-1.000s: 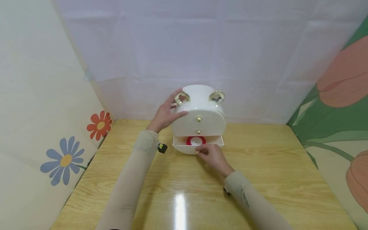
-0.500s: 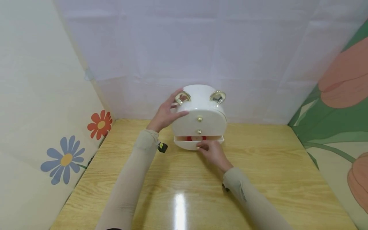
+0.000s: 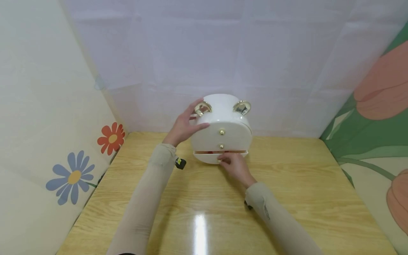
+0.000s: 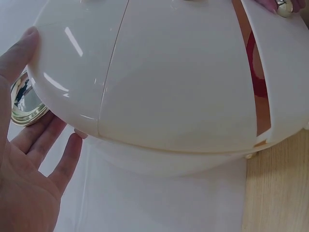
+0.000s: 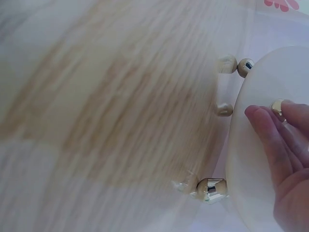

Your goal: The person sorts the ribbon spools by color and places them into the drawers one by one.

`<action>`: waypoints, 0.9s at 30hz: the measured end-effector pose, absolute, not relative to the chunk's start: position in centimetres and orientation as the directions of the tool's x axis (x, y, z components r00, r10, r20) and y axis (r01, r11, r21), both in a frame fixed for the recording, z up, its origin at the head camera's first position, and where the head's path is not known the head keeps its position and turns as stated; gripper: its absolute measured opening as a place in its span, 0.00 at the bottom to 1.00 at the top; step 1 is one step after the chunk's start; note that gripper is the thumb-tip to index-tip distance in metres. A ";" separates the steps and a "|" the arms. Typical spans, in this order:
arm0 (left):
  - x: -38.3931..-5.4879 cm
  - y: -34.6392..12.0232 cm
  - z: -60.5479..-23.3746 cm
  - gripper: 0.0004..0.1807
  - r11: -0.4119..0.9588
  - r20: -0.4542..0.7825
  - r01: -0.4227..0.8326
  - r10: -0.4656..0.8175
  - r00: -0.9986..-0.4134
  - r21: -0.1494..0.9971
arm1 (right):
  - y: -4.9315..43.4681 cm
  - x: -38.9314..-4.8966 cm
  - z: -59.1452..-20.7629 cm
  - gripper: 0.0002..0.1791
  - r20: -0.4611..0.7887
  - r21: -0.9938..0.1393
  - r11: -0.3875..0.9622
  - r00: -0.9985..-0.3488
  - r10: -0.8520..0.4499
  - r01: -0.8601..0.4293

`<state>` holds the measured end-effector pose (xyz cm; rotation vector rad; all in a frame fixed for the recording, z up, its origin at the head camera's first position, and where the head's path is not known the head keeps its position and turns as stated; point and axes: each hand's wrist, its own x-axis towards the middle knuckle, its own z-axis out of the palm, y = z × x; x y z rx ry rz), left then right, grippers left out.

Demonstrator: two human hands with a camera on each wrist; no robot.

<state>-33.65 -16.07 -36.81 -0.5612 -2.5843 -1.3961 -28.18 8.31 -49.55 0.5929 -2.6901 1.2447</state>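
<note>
A glossy white drawer box [image 3: 207, 138] with gold round ears [image 3: 242, 107] stands on the table in the head view. Its bottom drawer [image 3: 205, 158] sticks out slightly, leaving a narrow gap along the top. Through that gap the left wrist view shows something red [image 4: 257, 77] inside. My left hand [image 3: 184, 128] rests on the box's upper left, fingers extended by the ear and thumb laid on the front edge. With thumb and fingers, my right hand [image 3: 238, 169] pinches the drawer's gold knob [image 5: 277, 109], as the right wrist view shows.
Two more gold knobs [image 3: 221, 132] sit on the box front above the bottom drawer. Small gold feet [image 5: 212, 189] support the box. Behind the wood-grain table [image 3: 296, 177] hangs a pale cloth [image 3: 191, 53]; flower-patterned panels [image 3: 382, 88] flank both sides.
The bottom drawer has slid inward with my right hand on its knob, narrowing the gap and hiding most of the red and white thing inside. My left hand has stayed in place.
</note>
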 end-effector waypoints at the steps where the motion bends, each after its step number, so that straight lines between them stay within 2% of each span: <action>1: -33.7 -16.1 -36.9 0.53 0.494 0.305 0.393 0.252 -0.918 0.776 | 8.3 -28.3 -49.6 0.08 0.276 -0.702 0.586 -0.913 -0.299 -0.404; 27: -34.1 -16.3 -36.9 0.53 0.490 0.298 0.390 0.256 -0.919 0.780 | 7.6 -29.2 -49.8 0.09 0.338 -0.679 0.590 -0.899 -0.278 -0.438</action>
